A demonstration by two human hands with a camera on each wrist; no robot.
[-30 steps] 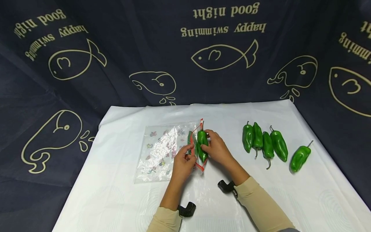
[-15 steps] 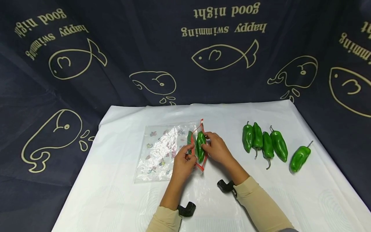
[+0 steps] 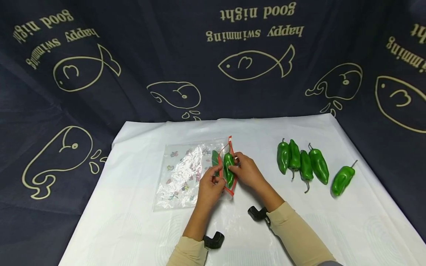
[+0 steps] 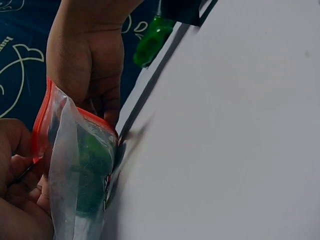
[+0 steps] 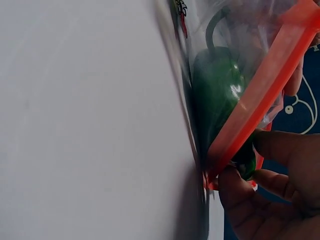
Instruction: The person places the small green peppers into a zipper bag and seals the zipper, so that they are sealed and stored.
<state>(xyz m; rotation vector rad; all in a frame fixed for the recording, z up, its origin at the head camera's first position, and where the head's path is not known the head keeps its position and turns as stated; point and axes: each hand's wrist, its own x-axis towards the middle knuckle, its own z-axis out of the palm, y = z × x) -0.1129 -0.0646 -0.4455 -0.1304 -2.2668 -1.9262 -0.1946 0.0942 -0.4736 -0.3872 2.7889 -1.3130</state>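
A glossy green tapered pepper (image 3: 228, 169) lies in the mouth of a clear, printed, red-edged plastic bag (image 3: 167, 181), its long axis running near to far, stem pointing to the far side, the left hand (image 3: 210, 186) pinching the bag's red edge (image 4: 40, 120), the right hand (image 3: 247, 170) grasping the pepper.

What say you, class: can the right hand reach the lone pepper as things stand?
Probably not: the right hand holds another pepper at the open bag, though nothing covers the lone pepper.
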